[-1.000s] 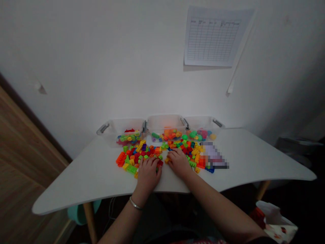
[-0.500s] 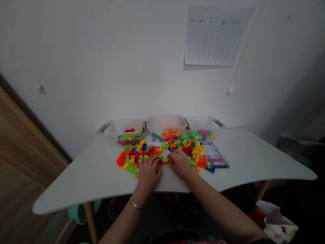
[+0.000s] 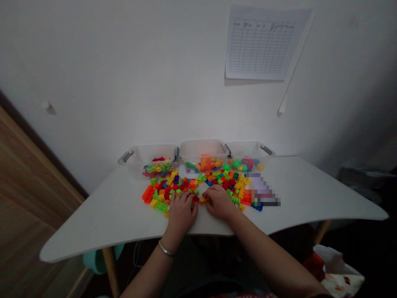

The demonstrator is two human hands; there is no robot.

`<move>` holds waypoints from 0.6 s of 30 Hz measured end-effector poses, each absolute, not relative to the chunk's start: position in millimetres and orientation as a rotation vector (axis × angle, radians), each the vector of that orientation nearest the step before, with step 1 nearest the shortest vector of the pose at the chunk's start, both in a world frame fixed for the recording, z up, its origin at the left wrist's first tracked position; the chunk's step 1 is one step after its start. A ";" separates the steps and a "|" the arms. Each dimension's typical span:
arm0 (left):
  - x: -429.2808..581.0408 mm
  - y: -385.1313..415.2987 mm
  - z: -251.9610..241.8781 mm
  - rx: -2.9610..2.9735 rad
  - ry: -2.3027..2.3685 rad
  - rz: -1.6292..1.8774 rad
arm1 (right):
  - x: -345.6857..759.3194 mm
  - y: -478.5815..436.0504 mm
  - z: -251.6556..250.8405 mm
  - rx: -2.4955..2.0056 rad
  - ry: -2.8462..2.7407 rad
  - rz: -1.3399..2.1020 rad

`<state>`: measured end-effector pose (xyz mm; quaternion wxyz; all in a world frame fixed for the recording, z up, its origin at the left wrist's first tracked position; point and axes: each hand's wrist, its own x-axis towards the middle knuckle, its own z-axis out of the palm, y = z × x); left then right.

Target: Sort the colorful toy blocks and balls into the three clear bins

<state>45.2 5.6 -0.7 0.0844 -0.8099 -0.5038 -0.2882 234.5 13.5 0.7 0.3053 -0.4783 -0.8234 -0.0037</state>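
Colourful toy building bricks (image 3: 182,184) lie in a loose heap across the middle of the white table. My left hand (image 3: 182,209) is closed around a red building brick (image 3: 195,199), whose end shows at the fingertips. In a pinch between thumb and fingers, my right hand (image 3: 219,202) has a yellow-orange building brick (image 3: 204,200). The two held bricks are close together but apart, just above the tabletop. Parts of both bricks are hidden by the fingers.
Behind the heap, three clear plastic bins (image 3: 203,147) stand side by side against the wall, with colourful pieces inside. A phone-like flat object (image 3: 263,190), blurred by pixels, lies right of the heap. The white table (image 3: 102,219) has a curved front edge.
My right hand has shifted slightly, its fingers curling more over the yellow-orange brick, which has turned a little and moved slightly left. My left hand has stayed in place.
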 end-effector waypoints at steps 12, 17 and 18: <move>45.4 4.2 1.0 -2.425 -1.511 -0.865 | 250.6 44.3 10.7 -1.335 -1.860 0.036; 45.2 4.9 -0.1 -2.418 -1.522 -0.858 | 277.5 81.6 58.6 -1.253 -1.669 -0.023; 45.2 5.1 -0.4 -2.417 -1.522 -0.859 | 283.0 89.1 68.2 -1.254 -1.674 -0.054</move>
